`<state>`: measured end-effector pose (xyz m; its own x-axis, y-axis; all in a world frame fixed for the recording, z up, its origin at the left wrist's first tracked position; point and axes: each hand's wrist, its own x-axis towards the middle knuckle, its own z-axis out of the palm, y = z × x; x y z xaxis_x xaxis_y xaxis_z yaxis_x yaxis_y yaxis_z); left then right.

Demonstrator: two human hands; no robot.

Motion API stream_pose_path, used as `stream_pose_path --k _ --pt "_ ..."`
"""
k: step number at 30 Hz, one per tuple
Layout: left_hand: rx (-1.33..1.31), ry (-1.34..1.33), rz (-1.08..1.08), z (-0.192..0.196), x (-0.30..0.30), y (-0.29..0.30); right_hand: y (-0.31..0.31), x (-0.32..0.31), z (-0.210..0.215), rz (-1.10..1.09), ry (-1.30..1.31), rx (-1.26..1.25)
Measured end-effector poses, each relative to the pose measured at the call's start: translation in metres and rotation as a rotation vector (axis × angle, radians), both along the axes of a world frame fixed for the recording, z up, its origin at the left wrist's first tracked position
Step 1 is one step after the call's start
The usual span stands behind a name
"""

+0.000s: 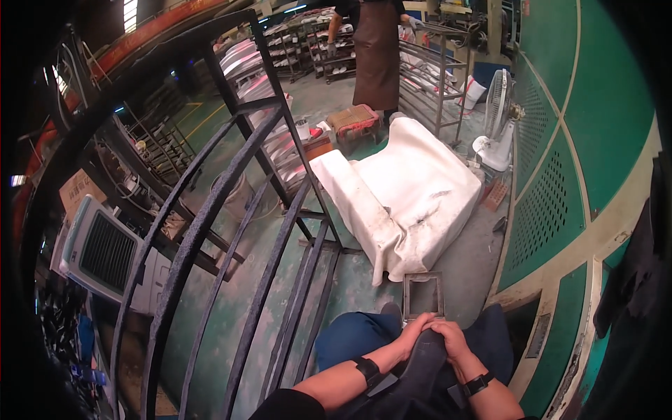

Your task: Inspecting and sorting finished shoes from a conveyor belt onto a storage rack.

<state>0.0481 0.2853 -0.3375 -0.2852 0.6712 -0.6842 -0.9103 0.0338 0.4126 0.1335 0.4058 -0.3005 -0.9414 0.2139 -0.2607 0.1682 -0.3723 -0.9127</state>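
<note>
My left hand (414, 334) and my right hand (451, 339) meet above my lap, fingers folded together over dark grey cloth (425, 353). Both hands look closed, and no tool or workpiece shows in them. A dark band circles each wrist. Just beyond my hands stands a small rectangular metal frame (423, 274) with a dark opening, touched by neither hand as far as I can see. Past it, a large off-white sheet (420, 189) drapes over something bulky, creased and smudged at its near end.
A black metal rack (203, 217) rises close on my left, beside a grey air cooler (112, 241). Green machine panels (546, 189) line the right, near a white fan (497, 119). Behind the sheet are a red-edged stool (353, 120) and a person in a brown apron (376, 56).
</note>
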Motion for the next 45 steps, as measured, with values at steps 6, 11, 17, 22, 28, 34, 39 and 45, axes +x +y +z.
stream_pose_path --k 6,11,17,22,28,34,39,45 --pt "0.074 0.075 0.043 -0.007 0.004 -0.012 -0.014 0.001 -0.011 -0.068 0.012 0.034" --pt "0.213 0.135 0.048 0.019 0.009 -0.019 -0.025 0.003 0.000 -0.090 0.030 0.119" --pt "0.273 0.303 0.054 0.007 0.014 -0.021 -0.030 0.003 0.016 -0.132 0.063 0.124" --pt "0.279 0.414 -0.007 0.032 0.016 -0.025 -0.034 0.007 0.029 -0.148 0.058 0.204" --pt "0.276 0.582 -0.031 0.054 0.016 -0.027 -0.028 0.016 0.045 -0.074 0.009 0.306" --pt "0.051 0.481 0.124 0.054 0.022 -0.041 -0.004 -0.015 0.057 -0.139 0.036 -0.048" --pt "0.213 -0.413 0.056 0.100 0.077 -0.111 0.023 -0.024 0.032 -0.242 0.047 -0.432" --pt "0.020 -0.334 0.012 0.160 0.089 -0.095 0.013 0.003 -0.005 -0.416 0.012 -0.545"
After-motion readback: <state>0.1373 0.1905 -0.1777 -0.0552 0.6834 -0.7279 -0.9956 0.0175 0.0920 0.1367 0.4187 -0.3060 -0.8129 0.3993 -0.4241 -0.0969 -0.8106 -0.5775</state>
